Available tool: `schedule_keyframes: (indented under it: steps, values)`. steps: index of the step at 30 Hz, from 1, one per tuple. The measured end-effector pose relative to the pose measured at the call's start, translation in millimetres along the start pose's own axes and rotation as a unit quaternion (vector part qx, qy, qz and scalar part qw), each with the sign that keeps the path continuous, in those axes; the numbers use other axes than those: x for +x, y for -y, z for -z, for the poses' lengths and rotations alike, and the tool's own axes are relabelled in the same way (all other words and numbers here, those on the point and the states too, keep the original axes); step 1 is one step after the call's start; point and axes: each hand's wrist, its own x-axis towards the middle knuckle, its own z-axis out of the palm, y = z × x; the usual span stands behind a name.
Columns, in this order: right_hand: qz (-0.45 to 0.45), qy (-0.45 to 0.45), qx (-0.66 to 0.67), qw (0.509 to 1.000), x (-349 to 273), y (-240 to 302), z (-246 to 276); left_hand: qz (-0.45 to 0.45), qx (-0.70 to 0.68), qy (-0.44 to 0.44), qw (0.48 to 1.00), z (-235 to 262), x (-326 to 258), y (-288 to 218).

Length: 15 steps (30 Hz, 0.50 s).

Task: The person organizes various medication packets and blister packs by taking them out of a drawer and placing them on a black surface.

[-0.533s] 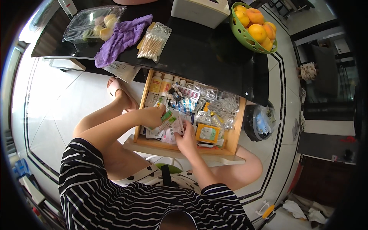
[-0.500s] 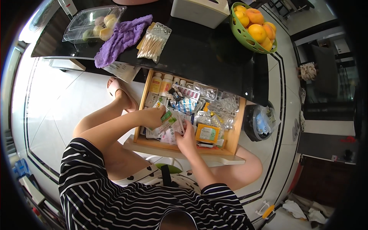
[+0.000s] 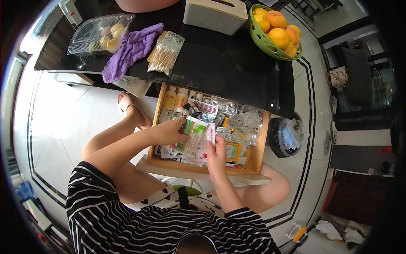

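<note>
left hand (image 3: pixel 172 132) pinches a green-topped packet (image 3: pixel 196 134), right hand (image 3: pixel 217 155) a pinkish packet (image 3: pixel 211 132), long axes toward the table (image 3: pixel 224 63).

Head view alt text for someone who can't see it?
The left hand holds a green-white packet, the right hand a pink-white packet, over an open drawer of bottles and blister packs. A purple cloth, cotton swabs and a fruit bowl sit on the table.

A glossy black desk (image 3: pixel 228 59) before you bears, left to right, a clear clamshell box (image 3: pixel 91 34), a purple cloth (image 3: pixel 132 55) lapping over the front, a bag of cotton swabs (image 3: pixel 163 58), a tissue box (image 3: pixel 211 22) and a green fruit basket (image 3: pixel 263 39). Its open wooden drawer (image 3: pixel 261 146) holds bottles (image 3: pixel 169 100) and blister packs (image 3: pixel 206 108).
</note>
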Motion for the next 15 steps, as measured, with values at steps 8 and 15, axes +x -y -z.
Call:
schedule_keyframes:
  steps: [8, 15]
  values:
    - [0.044, 0.007, 0.124, 0.991, -11, 38, -5, -0.116, -0.136, -0.045, 0.983, -27, -2, -10]
    - [0.081, 0.104, 0.055, 0.990, 1, 52, -5, -0.180, -0.197, -0.094, 0.959, -25, -13, -20]
